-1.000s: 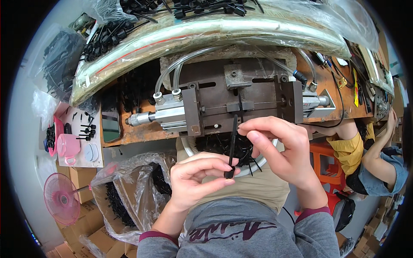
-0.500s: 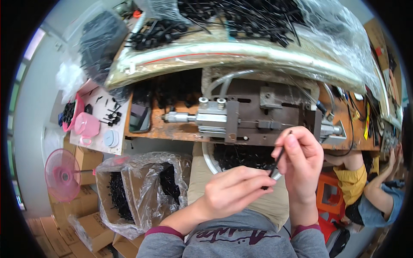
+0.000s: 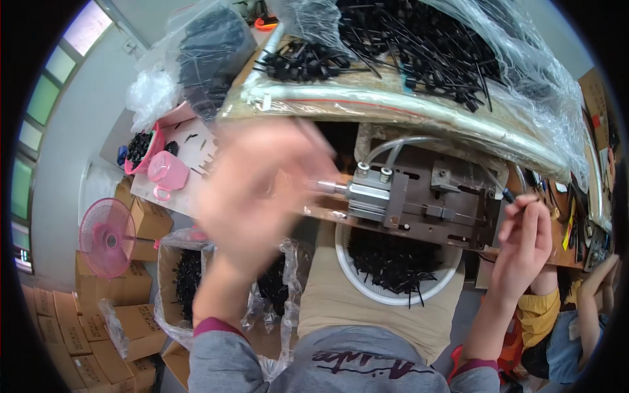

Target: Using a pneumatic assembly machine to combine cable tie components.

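Observation:
My left hand (image 3: 262,183) is smeared by motion in front of the bench's left part, near the rod end of a metal air cylinder (image 3: 368,200). Its fingers cannot be made out. At the right end of the brown machine plate (image 3: 414,183), my right hand (image 3: 527,232) is raised with fingertips pinched together. A small dark bit shows at those fingertips, too little to name, close to a black hose fitting (image 3: 509,195). On my lap sits a white basket (image 3: 385,300) holding many thin black plastic parts (image 3: 393,262).
Above the machine, a plastic-wrapped ledge (image 3: 367,101) carries a heap of black stemmed parts (image 3: 419,39). At left are a pink cup (image 3: 167,169), a pink fan (image 3: 107,237) and cartons (image 3: 98,327). Another person's arm (image 3: 593,295) shows at far right.
My hands have parted from around a thin black rod above my lap. The left has swung up and left; the right has moved right. The view has shifted, showing more of the basket.

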Available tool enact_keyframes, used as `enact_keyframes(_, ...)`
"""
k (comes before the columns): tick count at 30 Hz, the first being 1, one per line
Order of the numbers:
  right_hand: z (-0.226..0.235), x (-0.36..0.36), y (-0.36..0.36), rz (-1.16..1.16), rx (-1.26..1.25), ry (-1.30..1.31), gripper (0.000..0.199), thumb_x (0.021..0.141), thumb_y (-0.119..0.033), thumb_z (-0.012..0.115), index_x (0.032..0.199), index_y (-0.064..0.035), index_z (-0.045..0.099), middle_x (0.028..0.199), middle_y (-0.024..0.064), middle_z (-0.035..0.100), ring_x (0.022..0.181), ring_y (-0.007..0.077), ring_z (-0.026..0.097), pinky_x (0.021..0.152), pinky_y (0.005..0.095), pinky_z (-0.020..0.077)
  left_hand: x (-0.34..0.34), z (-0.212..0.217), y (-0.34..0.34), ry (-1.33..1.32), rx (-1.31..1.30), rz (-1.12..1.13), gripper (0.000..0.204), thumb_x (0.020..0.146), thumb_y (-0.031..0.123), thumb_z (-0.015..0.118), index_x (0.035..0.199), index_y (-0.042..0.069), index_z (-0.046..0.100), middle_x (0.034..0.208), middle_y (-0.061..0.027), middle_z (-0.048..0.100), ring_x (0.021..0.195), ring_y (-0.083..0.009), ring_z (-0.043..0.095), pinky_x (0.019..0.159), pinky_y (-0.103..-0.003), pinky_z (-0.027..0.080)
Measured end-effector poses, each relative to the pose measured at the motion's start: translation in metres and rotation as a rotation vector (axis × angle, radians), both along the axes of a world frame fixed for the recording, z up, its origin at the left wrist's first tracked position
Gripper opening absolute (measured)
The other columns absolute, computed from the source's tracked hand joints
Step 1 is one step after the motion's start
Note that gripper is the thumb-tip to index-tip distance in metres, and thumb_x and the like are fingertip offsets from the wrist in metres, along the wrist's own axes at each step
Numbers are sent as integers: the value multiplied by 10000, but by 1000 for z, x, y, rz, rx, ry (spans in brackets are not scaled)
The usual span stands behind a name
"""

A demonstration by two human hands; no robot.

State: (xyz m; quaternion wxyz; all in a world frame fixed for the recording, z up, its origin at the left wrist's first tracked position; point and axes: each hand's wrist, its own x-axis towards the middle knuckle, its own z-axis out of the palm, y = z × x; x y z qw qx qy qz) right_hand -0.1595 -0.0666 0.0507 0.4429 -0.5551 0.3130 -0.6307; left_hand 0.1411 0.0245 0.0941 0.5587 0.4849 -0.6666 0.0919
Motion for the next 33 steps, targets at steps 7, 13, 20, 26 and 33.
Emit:
enact_keyframes(7,-31,-17,25,-58,77,-39,200,1027,-129,506,1038,38,614,893,88,621,562,42,424,507,174,323,174,155,-78,9,-207,752,624,758,323,818,1285,47,630,1019,-101,555,883,-209,475,801,-339,416)
enact_keyframes(13,-35,-38,34,-99,121,-49,177,1002,-96,530,1058,47,618,903,96,629,554,51,452,520,175,356,124,145,-74,317,-127,283,334,941,225,640,1203,19,625,958,-10,644,701,-37,471,648,-186,382)
enact_keyframes(20,-27,-30,34,-48,143,-93,151,944,-19,564,1086,31,579,906,129,644,556,81,517,508,185,408,100,81,-90,-325,398,301,217,857,199,735,1023,62,758,943,-29,734,790,-117,638,747,-268,510)
enact_keyframes(26,-31,-22,45,-18,205,-32,131,926,-16,579,1049,27,580,882,132,650,548,98,534,532,195,415,93,27,-122,-448,498,321,281,810,167,752,1078,83,733,965,-77,694,799,-192,643,770,-326,510)
enact_keyframes(33,-41,-30,50,-20,261,-5,131,922,-22,586,1044,27,580,880,134,651,548,101,537,547,196,418,88,22,-136,-606,391,254,231,803,145,742,1023,77,737,949,-68,669,809,-215,645,775,-347,511)
